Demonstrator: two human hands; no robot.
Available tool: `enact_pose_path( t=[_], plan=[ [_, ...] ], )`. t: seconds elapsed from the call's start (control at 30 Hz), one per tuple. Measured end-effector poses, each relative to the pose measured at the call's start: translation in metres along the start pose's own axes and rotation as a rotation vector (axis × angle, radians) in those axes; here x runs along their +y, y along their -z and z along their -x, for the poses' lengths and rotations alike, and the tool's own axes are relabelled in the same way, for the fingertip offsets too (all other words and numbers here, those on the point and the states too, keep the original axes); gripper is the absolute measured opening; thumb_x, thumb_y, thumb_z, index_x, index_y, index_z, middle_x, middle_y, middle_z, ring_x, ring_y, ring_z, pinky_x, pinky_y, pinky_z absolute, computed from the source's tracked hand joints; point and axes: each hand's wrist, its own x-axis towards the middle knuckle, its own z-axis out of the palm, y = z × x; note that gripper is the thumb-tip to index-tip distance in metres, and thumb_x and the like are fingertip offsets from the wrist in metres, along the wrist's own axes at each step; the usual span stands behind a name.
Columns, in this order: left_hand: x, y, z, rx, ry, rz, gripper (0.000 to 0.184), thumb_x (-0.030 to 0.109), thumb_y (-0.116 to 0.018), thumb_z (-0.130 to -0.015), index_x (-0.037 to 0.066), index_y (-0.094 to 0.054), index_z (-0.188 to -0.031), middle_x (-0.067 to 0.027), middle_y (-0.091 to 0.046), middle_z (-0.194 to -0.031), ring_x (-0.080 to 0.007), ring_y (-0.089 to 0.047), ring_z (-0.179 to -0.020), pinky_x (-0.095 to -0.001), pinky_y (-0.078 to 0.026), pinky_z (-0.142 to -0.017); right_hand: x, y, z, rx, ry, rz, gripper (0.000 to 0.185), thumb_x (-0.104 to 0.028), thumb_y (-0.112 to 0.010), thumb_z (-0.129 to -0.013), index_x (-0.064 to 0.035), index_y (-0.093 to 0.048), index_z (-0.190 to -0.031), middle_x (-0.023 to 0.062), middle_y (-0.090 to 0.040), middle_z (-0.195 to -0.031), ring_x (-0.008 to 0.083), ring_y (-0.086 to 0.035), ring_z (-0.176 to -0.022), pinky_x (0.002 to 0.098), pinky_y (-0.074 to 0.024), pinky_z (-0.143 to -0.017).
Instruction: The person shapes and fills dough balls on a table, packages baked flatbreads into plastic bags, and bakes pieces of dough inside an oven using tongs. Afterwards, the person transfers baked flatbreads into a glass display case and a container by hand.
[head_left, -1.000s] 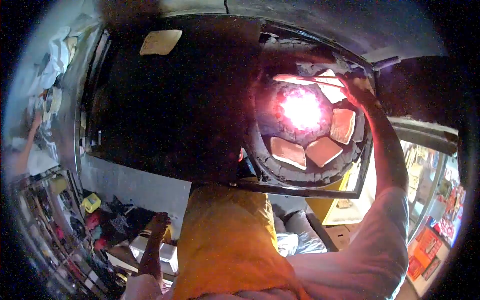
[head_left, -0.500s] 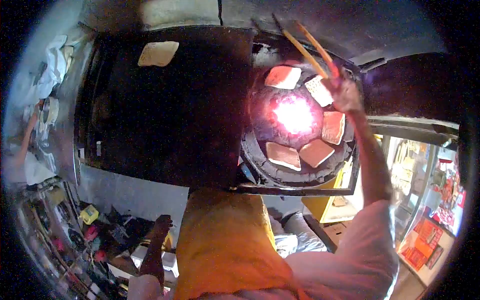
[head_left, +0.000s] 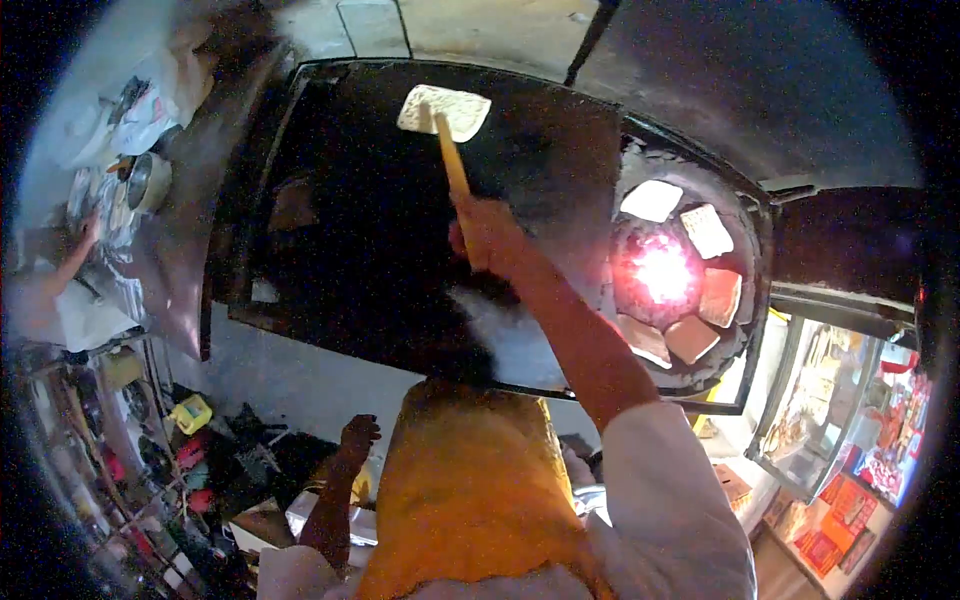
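My right hand (head_left: 490,235) is closed around long tongs (head_left: 452,160) with wooden handles, reaching over the dark griddle (head_left: 400,280). The far end of the tongs is at a pale, rectangular flatbread (head_left: 462,110) near the griddle's back edge; whether they grip it I cannot make out. Low beside the orange apron (head_left: 470,450) hangs my left hand (head_left: 360,438), fingers loosely bent and apart, holding nothing. To the right, several flatbreads (head_left: 720,297) rest around a glowing fire (head_left: 662,275) in a round, clay-like hearth (head_left: 735,345).
At the far left, another person's hand (head_left: 90,230) is near a metal pot (head_left: 150,182) and plastic bags. A yellow container (head_left: 190,413) and clutter lie on the floor at lower left. A glass case (head_left: 815,400) stands at right, above red printed sheets (head_left: 835,525).
My right hand has swung left with the tongs, from above the fire to the flatbread on the griddle. The view has shifted left. My left hand still hangs low.
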Motion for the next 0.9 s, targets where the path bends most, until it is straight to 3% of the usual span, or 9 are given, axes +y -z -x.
enact_pose_path(
  t=[0.07, 0.13, 0.23, 0.37, 0.47, 0.53, 0.6, 0.63, 0.9],
  plan=[
    [-0.018, 0.028, 0.002, 0.021, 0.002, -0.041, 0.035, 0.036, -0.056, -0.1, 0.006, -0.065, -0.115, -0.0078, -0.069, -0.093, -0.0206, -0.065, -0.073, -0.0349, -0.05, -0.062, 0.011, -0.01, -0.041, 0.007, 0.288, 0.187, 0.04, -0.042, -0.066, -0.093, -0.0035, -0.064, -0.083, 0.0091, -0.062, -0.063, 0.0204, -0.058, -0.051, 0.0357, -0.0464, -0.045],
    [-0.033, 0.05, -0.004, 0.028, -0.019, -0.118, 0.035, 0.036, -0.057, -0.099, 0.006, -0.064, -0.116, -0.0084, -0.069, -0.093, -0.0212, -0.065, -0.072, -0.0361, -0.05, -0.062, -0.028, -0.03, -0.048, 0.286, -0.266, -0.551, 0.036, -0.038, -0.071, -0.09, -0.0027, -0.065, -0.084, 0.0092, -0.063, -0.065, 0.0208, -0.059, -0.051, 0.0354, -0.0478, -0.046],
    [-0.055, 0.081, -0.035, 0.198, 0.222, -0.199, 0.036, 0.036, -0.056, -0.099, 0.006, -0.063, -0.117, -0.0099, -0.069, -0.098, -0.0227, -0.064, -0.072, -0.0383, -0.051, -0.065, -0.026, -0.034, 0.002, 0.288, -0.269, -0.429, 0.032, -0.032, -0.073, -0.089, -0.0013, -0.065, -0.09, 0.0086, -0.063, -0.068, 0.0203, -0.059, -0.053, 0.0342, -0.0488, -0.047],
    [0.028, 0.049, -0.017, -0.018, 0.338, 0.021, 0.039, 0.04, -0.055, -0.099, 0.008, -0.063, -0.119, -0.0096, -0.067, -0.1, -0.0239, -0.064, -0.073, -0.0419, -0.051, -0.068, 0.008, -0.019, 0.116, 0.421, -0.372, -0.449, 0.032, -0.031, -0.067, -0.092, 0.0002, -0.062, -0.099, 0.0058, -0.059, -0.071, 0.0175, -0.058, -0.057, 0.0334, -0.0466, -0.048],
    [0.044, 0.021, -0.027, -0.106, 0.094, -0.332, 0.038, 0.038, -0.056, -0.099, 0.008, -0.063, -0.121, -0.0089, -0.066, -0.097, -0.0249, -0.065, -0.078, -0.0473, -0.052, -0.075, 0.023, 0.012, 0.214, 0.507, -0.396, -0.528, 0.032, -0.03, -0.062, -0.097, -0.0007, -0.061, -0.109, 0.0049, -0.06, -0.079, 0.0138, -0.056, -0.062, 0.0309, -0.0464, -0.054],
    [0.046, 0.009, -0.042, -0.296, 0.086, -0.111, 0.041, 0.041, -0.058, -0.099, 0.006, -0.062, -0.12, -0.0112, -0.068, -0.102, -0.0238, -0.065, -0.088, -0.0451, -0.051, -0.076, 0.033, 0.033, 0.264, 0.554, -0.365, -0.585, 0.028, -0.029, -0.062, -0.098, -0.0025, -0.061, -0.107, 0.0054, -0.062, -0.081, 0.0148, -0.058, -0.065, 0.0305, -0.0496, -0.059],
    [0.06, -0.031, -0.044, -0.195, 0.052, -0.521, 0.044, 0.042, -0.06, -0.098, 0.005, -0.062, -0.123, -0.0126, -0.068, -0.107, -0.023, -0.064, -0.096, -0.0424, -0.05, -0.077, 0.018, 0.046, 0.297, 0.619, -0.388, -0.714, 0.029, -0.031, -0.061, -0.098, -0.0038, -0.06, -0.107, 0.0064, -0.062, -0.083, 0.0167, -0.06, -0.068, 0.0315, -0.051, -0.06],
    [0.062, -0.045, -0.048, -0.203, 0.051, -0.535, 0.044, 0.042, -0.06, -0.098, 0.005, -0.062, -0.123, -0.0126, -0.068, -0.107, -0.023, -0.064, -0.096, -0.0424, -0.05, -0.077, 0.02, 0.05, 0.307, 0.607, -0.244, -0.871, 0.03, -0.034, -0.056, -0.101, -0.0051, -0.058, -0.109, 0.0082, -0.063, -0.084, 0.0197, -0.061, -0.069, 0.034, -0.0529, -0.06],
    [0.068, -0.086, -0.019, -0.304, -0.174, -0.793, 0.037, 0.032, -0.059, -0.099, 0.006, -0.061, -0.126, -0.0116, -0.069, -0.098, -0.024, -0.068, -0.078, -0.0356, -0.055, -0.061, 0.061, 0.102, 0.284, 0.413, -0.293, -1.537, 0.027, -0.041, -0.044, -0.104, -0.0146, -0.051, -0.107, 0.0073, -0.063, -0.084, 0.0223, -0.064, -0.068, 0.0374, -0.0561, -0.056]
  ],
)
